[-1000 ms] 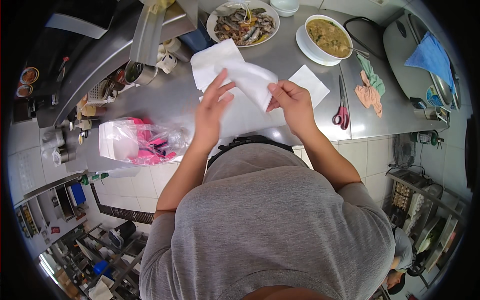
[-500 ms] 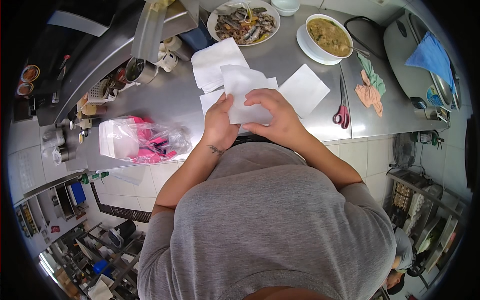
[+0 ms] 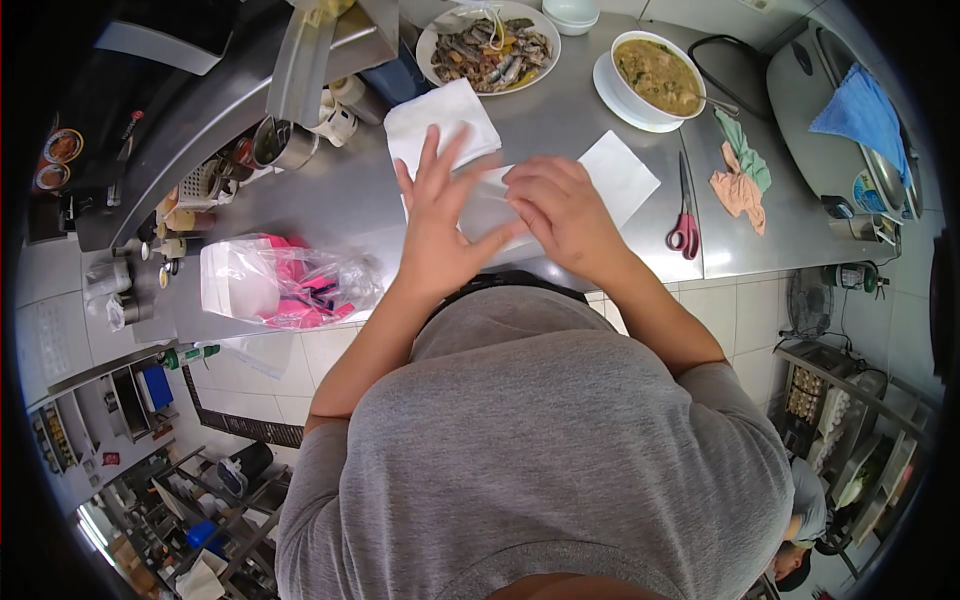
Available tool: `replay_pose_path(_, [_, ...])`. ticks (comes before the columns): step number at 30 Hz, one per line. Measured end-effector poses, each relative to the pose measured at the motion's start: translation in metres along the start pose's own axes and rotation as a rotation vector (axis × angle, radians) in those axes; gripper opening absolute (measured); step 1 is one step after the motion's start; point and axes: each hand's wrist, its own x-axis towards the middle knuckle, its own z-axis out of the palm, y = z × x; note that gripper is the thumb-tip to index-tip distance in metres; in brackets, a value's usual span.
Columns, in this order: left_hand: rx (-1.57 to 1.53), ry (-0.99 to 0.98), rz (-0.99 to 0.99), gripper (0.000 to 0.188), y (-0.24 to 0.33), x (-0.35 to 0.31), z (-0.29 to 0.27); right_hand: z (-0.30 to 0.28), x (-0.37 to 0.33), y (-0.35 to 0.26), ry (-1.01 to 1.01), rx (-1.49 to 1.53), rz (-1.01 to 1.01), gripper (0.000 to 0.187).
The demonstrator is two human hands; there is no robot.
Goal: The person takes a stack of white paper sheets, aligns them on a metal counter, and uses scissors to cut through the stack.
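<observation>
My left hand point(image 3: 440, 240) is raised over the near part of the steel counter, its spread fingers slightly blurred and holding nothing. Close beside it, my right hand point(image 3: 572, 218) has curled fingers with the thumb and fingertips pinched together. A thin pale edge shows at those fingertips, but I cannot make out what it belongs to. White paper point(image 3: 488, 212) lies beneath and between the hands. A stack of white paper sheets point(image 3: 440, 122) sits just beyond my left hand. Another white sheet point(image 3: 622, 182) lies flat past my right hand.
Red-handled scissors point(image 3: 684, 232) and crumpled cloths point(image 3: 738, 190) lie to the right. Farther back stand a soup bowl point(image 3: 655, 75) and a plate of fish point(image 3: 495, 50). A plastic bag with pink contents point(image 3: 300, 285) rests at left. A person point(image 3: 803, 505) appears at lower right.
My left hand has let go of the white sheet and spread its fingers. The sheet held upright between both hands is no longer raised. My right hand's fingers have drawn together.
</observation>
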Motion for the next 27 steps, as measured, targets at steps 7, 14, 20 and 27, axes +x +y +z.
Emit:
replay_pose_path(7, [-0.104, 0.056, -0.069, 0.008, 0.003, 0.005, -0.028, 0.003, -0.012, 0.044, 0.059, 0.017, 0.245, 0.018])
replay_pose_path(14, [-0.470, 0.088, -0.753, 0.014, -0.074, -0.028, -0.028, 0.005, -0.037, 0.085, -0.108, 0.702, 1.057, 0.029])
replay_pose_path(20, [-0.457, -0.035, -0.944, 0.019, -0.171, -0.086, 0.006, 0.065, -0.072, 0.117, -0.090, 0.467, 1.147, 0.020])
replay_pose_path(27, [-0.204, -0.069, -0.919, 0.022, -0.198, -0.085, 0.009, 0.086, -0.082, 0.128, 0.024, 0.007, 0.944, 0.024])
